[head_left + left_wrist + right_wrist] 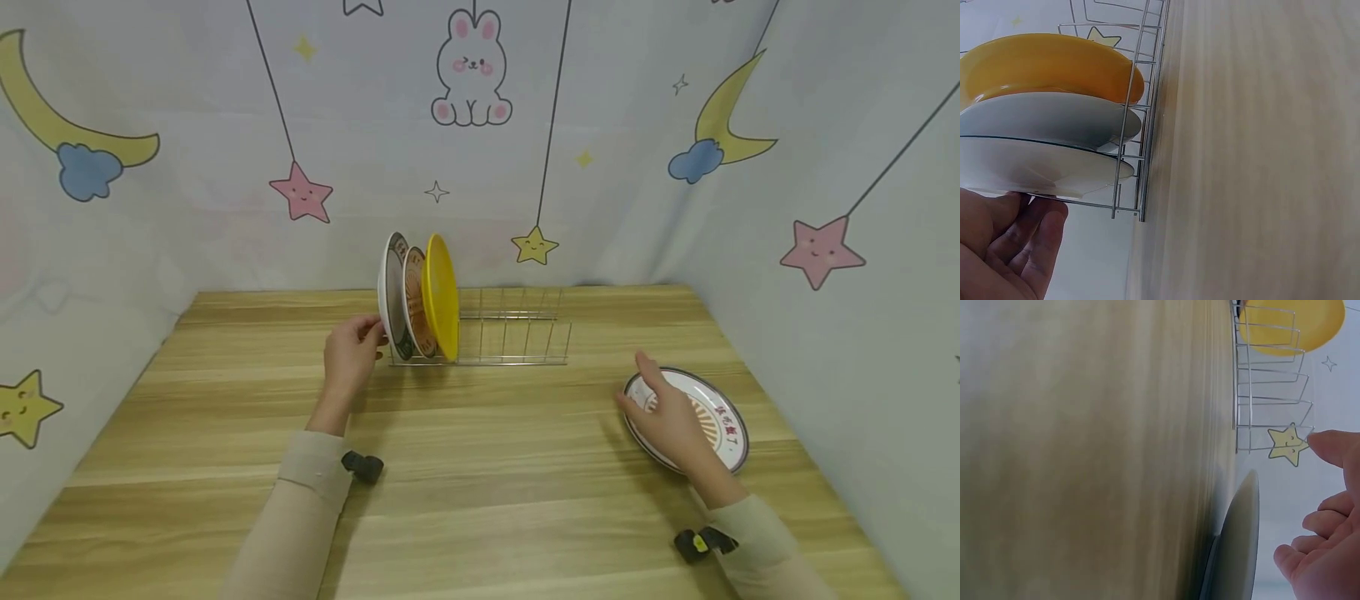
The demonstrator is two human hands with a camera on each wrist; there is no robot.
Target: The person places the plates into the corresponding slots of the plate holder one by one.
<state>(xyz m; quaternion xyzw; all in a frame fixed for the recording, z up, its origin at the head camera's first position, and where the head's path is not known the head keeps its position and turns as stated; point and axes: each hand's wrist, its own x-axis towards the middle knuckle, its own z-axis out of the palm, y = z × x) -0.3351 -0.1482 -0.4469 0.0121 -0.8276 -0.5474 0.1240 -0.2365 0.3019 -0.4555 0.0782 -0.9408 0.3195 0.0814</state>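
Note:
A wire dish rack (pixel 513 363) stands toward the back of the table with three plates upright at its left end: a white plate with a dark green patterned rim (pixel 393 292), a plate with a brown-orange pattern (pixel 417 304) and a yellow plate (pixel 442 296). My left hand (pixel 352 350) pinches the rack's left end wire, with the fingertips right beside the outermost white plate (pixel 1041 165). My right hand (pixel 671 421) hovers over a dark-rimmed white plate (pixel 731 421) with red characters, lying on the table. In the right wrist view, its thumb and fingers are apart, holding nothing.
Several bare slots of the rack extend to the right of the yellow plate. The wood-grain table (pixel 480 475) meets a pale cloth backdrop (pixel 615 208) printed with stars, moons and a rabbit, at the back and both sides.

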